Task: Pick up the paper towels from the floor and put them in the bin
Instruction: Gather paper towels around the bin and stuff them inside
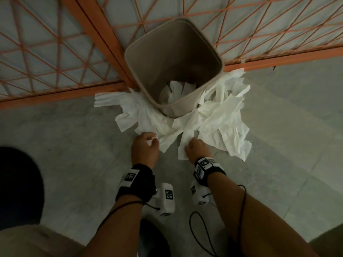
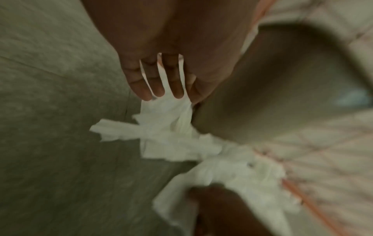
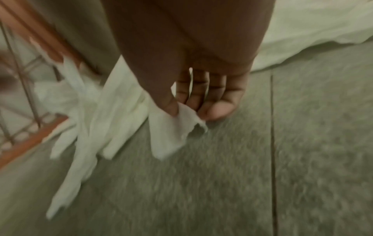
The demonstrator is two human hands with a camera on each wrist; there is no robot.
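Note:
A beige bin (image 1: 220,62) stands open-topped on the grey floor, with some white paper towels (image 1: 178,91) inside it. More paper towels lie round its base, one heap on the left (image 1: 135,110) and a larger one on the right (image 1: 222,117). My left hand (image 1: 146,143) is at the near edge of the left heap, and its curled fingers grip a paper towel (image 2: 167,111). My right hand (image 1: 194,148) is at the near edge of the right heap. There the thumb and fingers (image 3: 214,110) pinch the corner of a paper towel (image 3: 171,132).
An orange metal grid fence (image 1: 55,52) runs behind and beside the bin. A black cable (image 1: 202,232) loops on the floor near my right forearm. A dark rounded shape (image 1: 18,182) sits at the left. Bare grey tiles (image 1: 297,112) stretch to the right.

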